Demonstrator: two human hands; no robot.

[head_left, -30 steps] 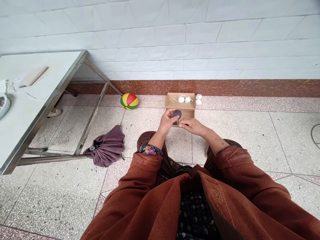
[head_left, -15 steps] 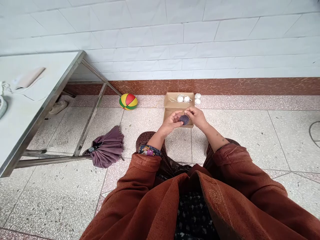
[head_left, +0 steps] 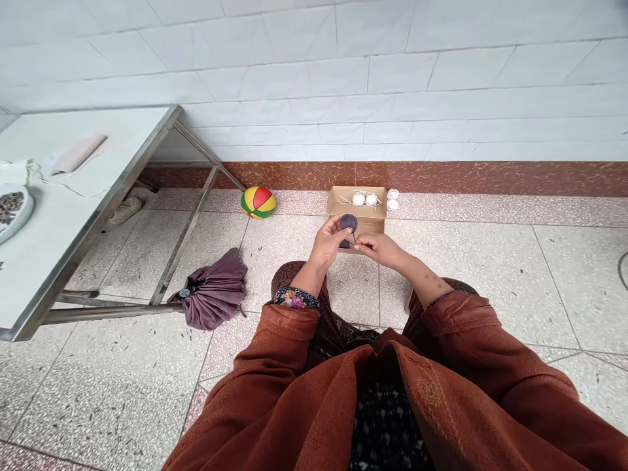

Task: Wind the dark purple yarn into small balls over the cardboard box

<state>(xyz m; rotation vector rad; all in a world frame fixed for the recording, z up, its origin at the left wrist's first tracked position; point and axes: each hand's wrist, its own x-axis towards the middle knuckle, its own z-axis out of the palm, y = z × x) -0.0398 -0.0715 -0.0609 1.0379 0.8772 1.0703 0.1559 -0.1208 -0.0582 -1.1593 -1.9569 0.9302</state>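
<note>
Between the fingers and thumb of my left hand (head_left: 328,243) is a dark purple ball of yarn (head_left: 348,222). Just to its right, my right hand (head_left: 383,249) pinches a strand of the same yarn, which runs down from the ball. Both hands are over the near part of an open cardboard box (head_left: 371,226). A dark item (head_left: 345,244), partly hidden by my left hand, lies in that near part. Two white yarn balls (head_left: 365,198) with loose ends lie in the far part. More white balls (head_left: 392,199) rest on the floor against the box's right side.
A striped toy ball (head_left: 258,202) sits by the wall, left of the box. A folded purple umbrella (head_left: 216,289) leans at the frame of a metal-edged table (head_left: 132,140). On the tabletop are a bowl (head_left: 25,210) and a pinkish item (head_left: 81,154). A shoe (head_left: 126,210) shows underneath.
My left hand has tipped the purple yarn ball up and a little left. My right hand has moved down from the ball's top to below it, drawing the strand along.
</note>
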